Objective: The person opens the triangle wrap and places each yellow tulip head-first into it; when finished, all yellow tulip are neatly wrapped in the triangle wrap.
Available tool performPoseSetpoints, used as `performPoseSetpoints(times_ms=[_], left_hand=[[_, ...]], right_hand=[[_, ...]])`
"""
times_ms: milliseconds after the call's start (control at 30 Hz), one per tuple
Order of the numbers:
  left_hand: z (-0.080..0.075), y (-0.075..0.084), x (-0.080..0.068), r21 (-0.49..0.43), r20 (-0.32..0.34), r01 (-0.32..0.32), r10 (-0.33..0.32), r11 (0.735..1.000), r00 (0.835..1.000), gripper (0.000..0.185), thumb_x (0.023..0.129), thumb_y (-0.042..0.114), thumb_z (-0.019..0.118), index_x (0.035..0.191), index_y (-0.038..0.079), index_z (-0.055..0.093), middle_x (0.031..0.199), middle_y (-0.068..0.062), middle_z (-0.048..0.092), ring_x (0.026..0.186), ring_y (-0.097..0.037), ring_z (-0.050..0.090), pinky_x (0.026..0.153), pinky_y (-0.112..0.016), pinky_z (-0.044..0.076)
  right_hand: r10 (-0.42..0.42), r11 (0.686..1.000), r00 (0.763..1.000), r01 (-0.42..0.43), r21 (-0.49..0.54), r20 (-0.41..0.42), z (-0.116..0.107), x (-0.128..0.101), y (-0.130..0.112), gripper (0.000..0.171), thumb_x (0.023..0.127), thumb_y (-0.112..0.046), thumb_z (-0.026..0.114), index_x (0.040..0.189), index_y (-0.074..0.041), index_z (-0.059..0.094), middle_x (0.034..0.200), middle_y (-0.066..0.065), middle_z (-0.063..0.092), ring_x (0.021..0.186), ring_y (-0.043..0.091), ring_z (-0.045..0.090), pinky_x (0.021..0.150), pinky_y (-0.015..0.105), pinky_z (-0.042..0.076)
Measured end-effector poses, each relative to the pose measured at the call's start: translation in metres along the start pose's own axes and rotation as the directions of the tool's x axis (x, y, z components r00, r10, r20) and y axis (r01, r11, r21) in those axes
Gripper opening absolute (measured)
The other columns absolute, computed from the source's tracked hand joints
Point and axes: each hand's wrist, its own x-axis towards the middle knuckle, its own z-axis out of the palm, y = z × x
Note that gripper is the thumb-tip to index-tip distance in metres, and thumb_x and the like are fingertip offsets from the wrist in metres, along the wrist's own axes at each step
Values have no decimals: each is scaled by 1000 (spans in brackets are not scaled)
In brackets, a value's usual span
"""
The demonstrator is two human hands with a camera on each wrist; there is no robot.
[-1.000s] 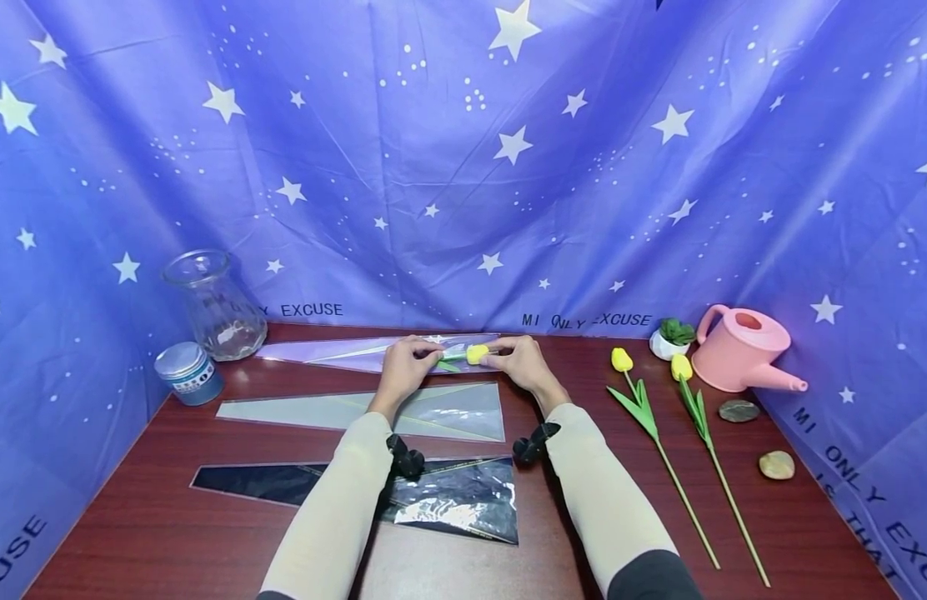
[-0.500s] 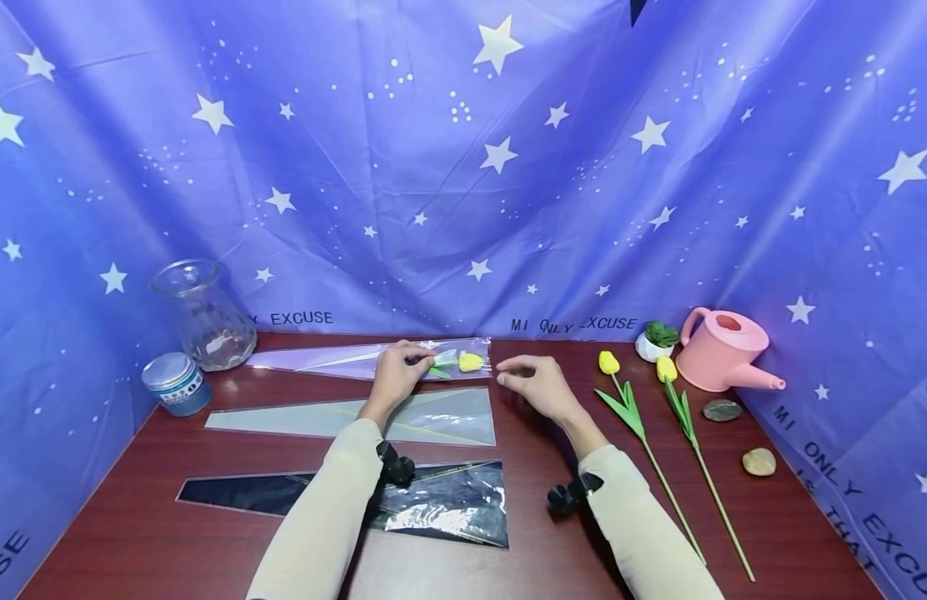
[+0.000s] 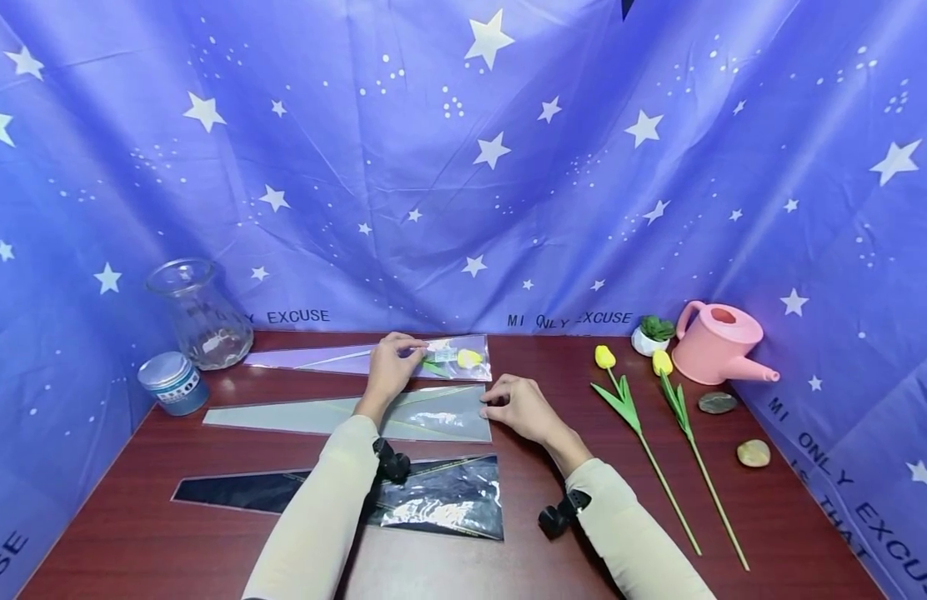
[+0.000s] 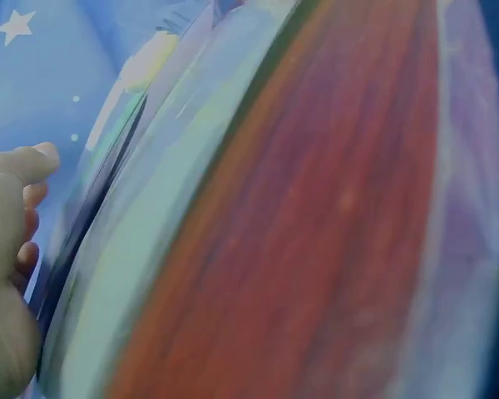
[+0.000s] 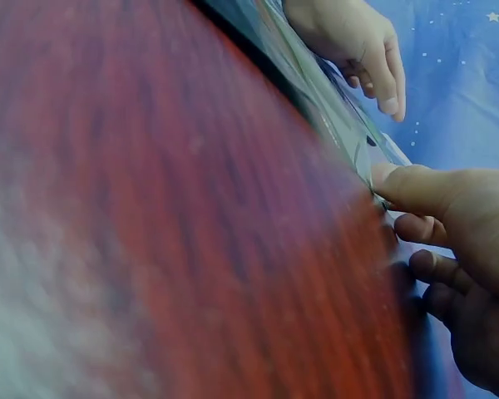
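Observation:
In the head view, a purple flower sleeve (image 3: 343,360) lies at the back of the table, with a yellow tulip (image 3: 469,358) inside its wide right end. My left hand (image 3: 392,367) is over this sleeve beside the tulip's green leaves; its fingers look relaxed in the right wrist view. In front lies a grey flower sleeve (image 3: 433,414). My right hand (image 3: 525,408) pinches the right edge of that grey sleeve; the right wrist view shows the thumb (image 5: 407,187) at the edge. Nearest to me is a black flower sleeve (image 3: 441,496), partly hidden by my left forearm.
Two yellow tulips (image 3: 621,408) (image 3: 684,417) lie on the right. Behind them stand a small potted succulent (image 3: 653,335) and a pink watering can (image 3: 719,343), with two stones (image 3: 717,402) (image 3: 754,453) nearby. A glass vase (image 3: 208,321) and a blue jar (image 3: 174,383) stand back left.
My right hand let go near the tulip's head, drew back to the right and came forward to the grey sleeve's edge. The left hand stays by the purple sleeve.

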Motion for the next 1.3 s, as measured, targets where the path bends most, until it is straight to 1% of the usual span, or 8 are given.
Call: performPoseSetpoints(times_ms=[200,333,500,567,700,867,1133,1300], left_hand=[[-22,10,3,-67,-16,0,-1,998,1000,13,93,15,76,103,9,83,114,-12,73,110,-29,68,98,-43,54],[-38,33,-15,-86,108,50,-40,995,993,16,92,15,77,106,9,81,108,-11,76,92,-23,67,81,-35,55],[-45,52,-48,-66,375,84,-53,994,926,21,91,15,77,111,8,80,104,-7,78,80,-12,62,70,-25,51],[-45,51,-58,-50,413,74,-47,996,910,22,90,15,78,111,8,80,99,-5,77,79,-9,62,71,-23,51],[-42,42,-72,-28,436,88,-67,996,898,22,88,14,80,109,10,80,91,-3,74,79,-9,61,71,-23,50],[-39,32,-81,-37,420,112,-86,993,904,21,87,15,82,108,14,80,98,-3,74,82,-11,60,72,-25,50],[-31,27,-84,31,335,13,-23,999,942,16,85,15,85,100,20,84,98,2,75,78,-6,60,72,-23,49],[-27,24,-87,59,302,-34,14,998,953,16,85,16,85,100,21,84,92,7,74,76,-4,60,71,-22,50]], right_hand=[[-5,1000,1000,4,-20,-23,3,-1,0,16,83,-21,87,98,-15,85,89,-8,70,78,6,58,72,21,47],[-3,1000,999,2,-16,-39,3,-3,0,16,83,-21,87,97,-15,85,88,-9,70,76,5,56,71,21,46],[-11,1000,998,11,0,-69,1,-4,1,13,83,-17,86,96,-14,85,87,-8,71,74,5,56,68,20,45],[-23,1000,997,23,-1,-78,2,-4,1,12,84,-16,85,95,-14,85,87,-7,71,75,5,57,70,20,46],[-45,999,996,44,-17,-77,3,-4,0,9,86,-16,84,95,-13,85,88,-7,72,80,6,60,74,21,48],[-71,997,994,69,-20,-82,4,-5,-2,6,87,-16,83,92,-13,85,87,-10,72,82,6,63,76,22,50],[-136,990,979,140,15,-150,-2,-3,-9,6,88,-10,80,86,-15,83,85,-7,73,84,8,65,77,23,52],[-193,981,967,195,-1,-169,-6,-1,-19,6,88,-9,81,88,-15,83,85,-6,72,85,10,65,78,25,52]])
